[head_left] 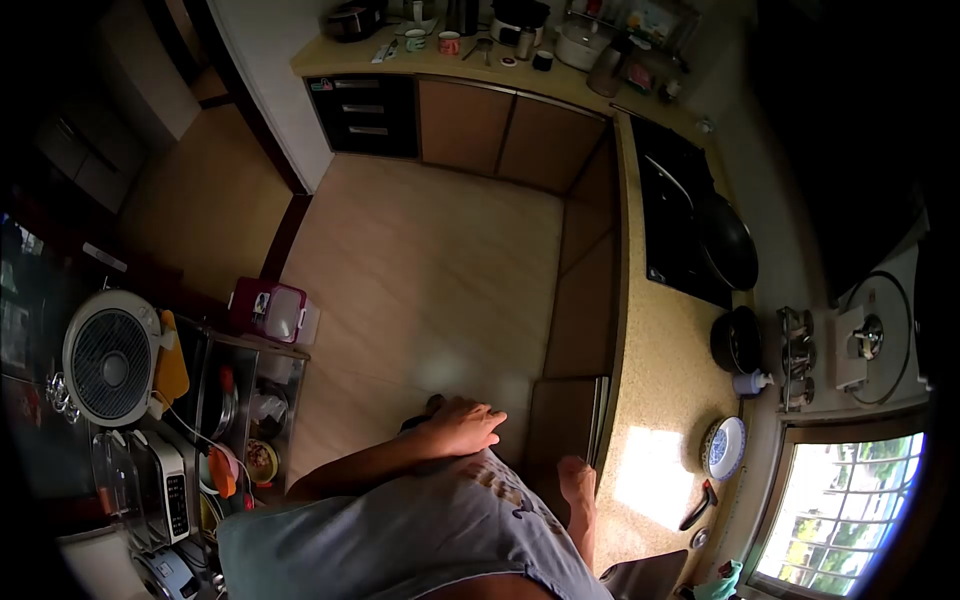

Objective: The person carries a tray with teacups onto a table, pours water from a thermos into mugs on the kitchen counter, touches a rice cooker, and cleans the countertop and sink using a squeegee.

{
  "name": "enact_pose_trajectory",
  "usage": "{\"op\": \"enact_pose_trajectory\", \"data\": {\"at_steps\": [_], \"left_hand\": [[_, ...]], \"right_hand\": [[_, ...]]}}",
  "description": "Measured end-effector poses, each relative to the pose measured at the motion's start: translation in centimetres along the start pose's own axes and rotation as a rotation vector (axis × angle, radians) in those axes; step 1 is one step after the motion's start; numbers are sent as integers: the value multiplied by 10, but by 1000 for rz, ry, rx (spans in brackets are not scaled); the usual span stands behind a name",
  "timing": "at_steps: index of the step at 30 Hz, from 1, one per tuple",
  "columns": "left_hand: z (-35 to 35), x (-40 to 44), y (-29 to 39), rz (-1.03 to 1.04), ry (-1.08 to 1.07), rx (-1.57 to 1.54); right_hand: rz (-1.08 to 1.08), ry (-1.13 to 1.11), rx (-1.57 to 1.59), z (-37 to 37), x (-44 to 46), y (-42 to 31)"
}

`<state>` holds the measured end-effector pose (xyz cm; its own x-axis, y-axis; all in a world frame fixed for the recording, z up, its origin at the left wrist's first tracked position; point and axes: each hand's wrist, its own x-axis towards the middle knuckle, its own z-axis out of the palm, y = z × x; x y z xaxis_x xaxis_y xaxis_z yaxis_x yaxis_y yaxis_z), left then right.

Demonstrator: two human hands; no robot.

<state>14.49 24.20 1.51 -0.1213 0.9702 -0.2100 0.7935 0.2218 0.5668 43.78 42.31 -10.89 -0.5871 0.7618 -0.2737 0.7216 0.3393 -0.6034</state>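
My left hand (465, 426) is held in front of my grey shirt (400, 545), its fingers loosely stretched to the right with nothing visible in them. My right hand (577, 482) is curled closed beside the counter's front edge, close to a lower cabinet door (562, 420). That door seems to stand slightly out from the row; whether my fingers touch it cannot be told. To the right lies the speckled countertop (640, 400), with a blue-and-white bowl (723, 447) and a dark-handled tool (698, 505) on it.
A black hob (670, 215) carries a wok (728, 240); a dark pot (737, 340) stands nearby. At left are a metal rack (290, 400), a fan (112, 365) and a magenta box (268, 310). Cups and appliances line the back counter (390, 60). Tiled floor (430, 260) lies ahead.
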Motion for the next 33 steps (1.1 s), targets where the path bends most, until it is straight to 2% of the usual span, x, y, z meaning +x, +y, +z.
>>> {"op": "enact_pose_trajectory", "data": {"at_steps": [4,9,11,12,14,16,18,21,26,28,30,31,33], "left_hand": [[-36,-41,-56,-138,153,-11],[-55,-77,-114,-344,262,-106],[-61,-83,-124,-424,244,-117],[-65,-86,-128,-433,244,-117],[-77,-87,-138,-392,286,-179],[-77,-79,-157,-401,257,-182],[-107,-67,-164,-484,138,-223],[-141,-51,-193,-521,182,-255],[-251,-36,-247,-639,219,-252],[-271,-39,-265,-685,405,-244],[-284,-46,-278,-745,457,-268],[-289,-46,-289,-774,513,-278],[-284,-51,-308,-737,612,-323]], "right_hand": [[-107,-98,-170,32,38,-66],[-251,-198,-132,65,93,-96],[-95,-257,158,71,106,-99],[-98,-265,159,75,115,-100],[391,-397,300,90,136,-77],[568,-473,400,106,148,-35],[673,-533,397,118,157,-9],[679,-581,303,141,192,-12],[464,-650,239,184,321,-85],[410,-692,329,202,386,-130],[606,-821,501,191,448,-225],[488,-701,471,187,459,-279],[307,-614,312,186,494,-361]]}}
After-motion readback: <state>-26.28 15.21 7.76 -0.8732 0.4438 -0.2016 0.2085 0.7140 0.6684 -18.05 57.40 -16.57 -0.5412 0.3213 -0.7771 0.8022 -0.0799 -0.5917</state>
